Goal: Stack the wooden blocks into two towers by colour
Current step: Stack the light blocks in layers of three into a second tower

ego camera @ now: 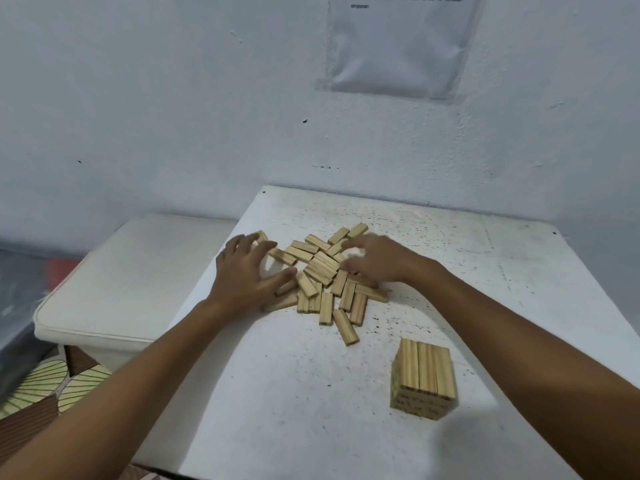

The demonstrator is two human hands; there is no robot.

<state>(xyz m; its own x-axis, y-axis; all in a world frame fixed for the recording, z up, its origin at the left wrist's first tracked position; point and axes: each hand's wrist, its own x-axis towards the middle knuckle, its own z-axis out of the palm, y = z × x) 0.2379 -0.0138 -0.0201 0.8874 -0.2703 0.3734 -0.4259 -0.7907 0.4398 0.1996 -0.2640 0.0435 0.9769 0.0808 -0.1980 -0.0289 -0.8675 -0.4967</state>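
A loose pile of several pale wooden blocks lies scattered in the middle of the white speckled table. A short tower of stacked blocks stands near the table's right front. My left hand lies spread over the pile's left edge, fingers straight, touching blocks there. My right hand reaches over the pile's right side with its fingers curved down onto the blocks; whether it grips one is hidden. All blocks look the same light wood colour.
A cream cushioned seat stands left of the table, lower down. The white wall rises right behind the table, with a plastic-sleeved sheet hung on it. A patterned floor mat shows at lower left.
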